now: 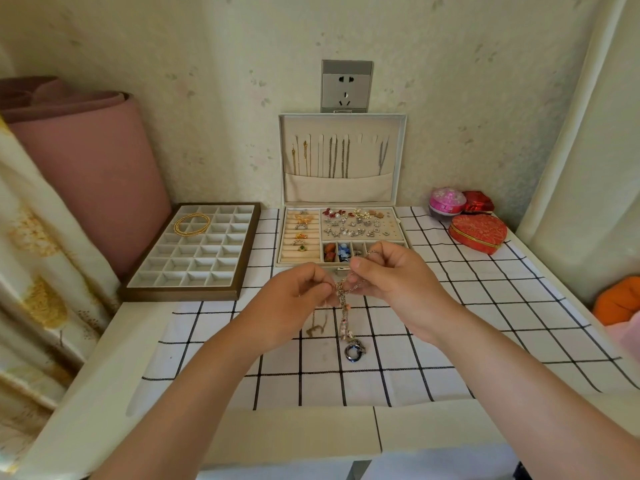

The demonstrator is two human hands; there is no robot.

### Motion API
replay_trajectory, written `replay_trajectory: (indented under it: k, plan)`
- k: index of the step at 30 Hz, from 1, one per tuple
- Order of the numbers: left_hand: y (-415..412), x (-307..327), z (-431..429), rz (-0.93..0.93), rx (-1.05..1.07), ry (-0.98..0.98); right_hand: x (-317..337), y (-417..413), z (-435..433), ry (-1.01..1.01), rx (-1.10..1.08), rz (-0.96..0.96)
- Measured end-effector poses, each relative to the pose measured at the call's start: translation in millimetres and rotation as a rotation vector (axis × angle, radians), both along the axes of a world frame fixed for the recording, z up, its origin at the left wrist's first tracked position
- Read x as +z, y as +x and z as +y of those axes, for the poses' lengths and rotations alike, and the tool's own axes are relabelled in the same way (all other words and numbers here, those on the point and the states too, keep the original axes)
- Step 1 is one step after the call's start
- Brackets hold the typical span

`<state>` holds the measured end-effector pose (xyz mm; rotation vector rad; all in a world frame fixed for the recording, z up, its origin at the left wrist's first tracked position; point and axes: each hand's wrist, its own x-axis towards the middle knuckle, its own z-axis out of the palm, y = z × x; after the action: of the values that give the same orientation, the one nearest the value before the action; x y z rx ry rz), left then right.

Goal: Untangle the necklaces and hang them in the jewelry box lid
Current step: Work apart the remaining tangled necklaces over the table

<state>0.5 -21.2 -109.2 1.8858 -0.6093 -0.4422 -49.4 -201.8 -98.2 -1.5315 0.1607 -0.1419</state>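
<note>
Tangled necklaces (346, 299) hang pinched from both sides: the left hand (298, 299) curls its fingers (322, 289) onto the chains, and the right hand (394, 278) pinches them too. The ring pendant (354, 352) dangles low over the bench's checked cloth (485, 306), just before the open jewelry box (281, 237). Chains already hang in its upright lid (367, 157).

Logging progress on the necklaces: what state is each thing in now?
jewelry box lid: open, upright, several chains hung.
tangled necklaces: bunched, dangling from both hands.
left hand: pinching the necklaces.
right hand: pinching the necklaces.
heart-shaped box: closed.
grid tray: holds a gold coil.
</note>
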Motion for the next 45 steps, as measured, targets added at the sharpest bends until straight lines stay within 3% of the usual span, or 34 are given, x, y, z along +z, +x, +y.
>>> replay_trajectory:
  k: [3,7,12,16,21,27,34,38,45]
  plan:
    - [-3,3,-4,0.021,0.073,-0.034,0,1,0,0.022,-0.034,-0.006]
    - [-5,5,-7,0.152,0.057,-0.118,8,0,0,0.220,0.011,0.036]
    - [-5,0,-4,-0.048,0.024,0.036,13,-5,2,0.005,0.066,0.084]
    - [-7,-7,-10,-0.120,0.081,0.125,17,-8,5,-0.042,0.135,0.116]
    - [-14,-9,-19,-0.040,0.160,0.103,15,-8,3,-0.077,0.183,0.083]
    - [-19,-8,-22,0.037,0.200,-0.097,11,-6,1,-0.118,0.250,0.033]
    - [-16,-6,-20,0.112,0.295,-0.128,11,-3,-7,-0.103,0.212,0.084]
    - [-17,-4,-20,0.140,0.253,-0.128,11,-7,-12,-0.344,0.186,0.145]
    - [-16,1,-20,0.142,0.217,-0.082,3,-5,-15,-0.513,0.141,0.166]
